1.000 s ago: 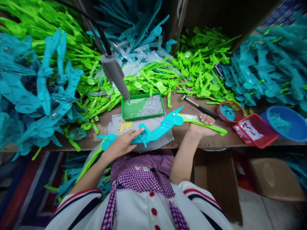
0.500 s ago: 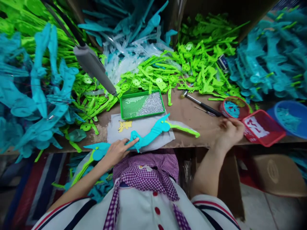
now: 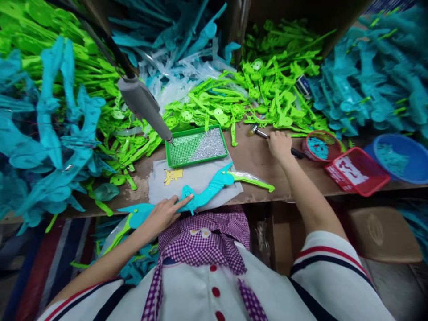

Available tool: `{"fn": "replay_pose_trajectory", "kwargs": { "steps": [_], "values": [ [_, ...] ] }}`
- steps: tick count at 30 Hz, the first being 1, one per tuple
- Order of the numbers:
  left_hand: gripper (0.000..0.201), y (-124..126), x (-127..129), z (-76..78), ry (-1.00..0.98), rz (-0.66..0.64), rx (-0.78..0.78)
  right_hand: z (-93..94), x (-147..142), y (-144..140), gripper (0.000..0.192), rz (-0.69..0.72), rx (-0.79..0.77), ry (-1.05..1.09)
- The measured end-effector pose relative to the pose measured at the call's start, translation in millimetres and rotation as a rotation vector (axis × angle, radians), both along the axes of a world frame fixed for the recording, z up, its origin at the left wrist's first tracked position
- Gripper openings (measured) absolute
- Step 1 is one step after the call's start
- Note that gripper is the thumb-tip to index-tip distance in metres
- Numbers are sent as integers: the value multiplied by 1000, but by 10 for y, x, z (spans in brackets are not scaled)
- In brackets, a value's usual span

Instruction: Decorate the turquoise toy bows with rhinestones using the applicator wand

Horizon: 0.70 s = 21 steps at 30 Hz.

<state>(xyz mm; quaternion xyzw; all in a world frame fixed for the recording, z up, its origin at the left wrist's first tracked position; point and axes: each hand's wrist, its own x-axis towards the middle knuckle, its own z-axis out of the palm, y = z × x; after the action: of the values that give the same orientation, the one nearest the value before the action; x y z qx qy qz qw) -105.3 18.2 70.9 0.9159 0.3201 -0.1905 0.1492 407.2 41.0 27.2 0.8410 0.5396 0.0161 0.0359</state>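
Seen from the head camera, the left hand (image 3: pixel 162 215) lies flat on a turquoise toy bow (image 3: pixel 197 196), its forefinger stretched along the grip, pressing the piece down rather than closing round it; that weight seems to be what keeps the bow steady. The bow lies aslant across a grey mat (image 3: pixel 195 178) at the near edge of the workbench (image 3: pixel 254 156), its lime-green limb (image 3: pixel 254 179) pointing right and its other end hanging off the bench over the person's lap. The mat likely serves as a soft pad under the work.

Farther back, the right hand (image 3: pixel 280 145) is curled over the dark handle of a small hammer (image 3: pixel 267 134), whose metal head pokes out to the left of the knuckles; whether the fingers are truly clamped on the handle is hard to tell from this angle.

Just behind the mat sits a green tray (image 3: pixel 197 146) of small silvery fasteners, within easy reach, and a grey powered driver (image 3: pixel 145 107) hangs on its cable with the tip at the tray's corner. A red basket (image 3: pixel 356 171), a small round red tub (image 3: pixel 321 146) and a blue bowl (image 3: pixel 397 158) stand to the right, near the working hand. Heaps of green and turquoise parts crowd the back.
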Motion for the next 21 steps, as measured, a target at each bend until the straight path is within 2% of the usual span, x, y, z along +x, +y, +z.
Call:
{"fn": "replay_pose_trajectory", "kwargs": {
  "steps": [4,7,11,14,16,18,21],
  "values": [
    [72,-25,-61,26,53,-13,35,40,21,52,34,79,-55,-31],
    [72,-67,-112,-22,4,-6,20,135,-39,58,40,101,-10,-62],
    [72,-79,-149,-94,1,-24,12,315,-171,81,43,64,104,-43],
    [75,-61,-147,-115,47,-53,9,483,-301,-7,45,-29,124,18],
    [76,-66,-148,-117,65,-63,10,585,-492,-232,48,-88,165,77],
    [77,-100,-162,-117,61,-56,4,628,-819,-610,50,-112,255,180],
    [77,-192,-197,-118,56,-20,3,517,-1471,-1296,52,-79,272,443]
  ]
}}
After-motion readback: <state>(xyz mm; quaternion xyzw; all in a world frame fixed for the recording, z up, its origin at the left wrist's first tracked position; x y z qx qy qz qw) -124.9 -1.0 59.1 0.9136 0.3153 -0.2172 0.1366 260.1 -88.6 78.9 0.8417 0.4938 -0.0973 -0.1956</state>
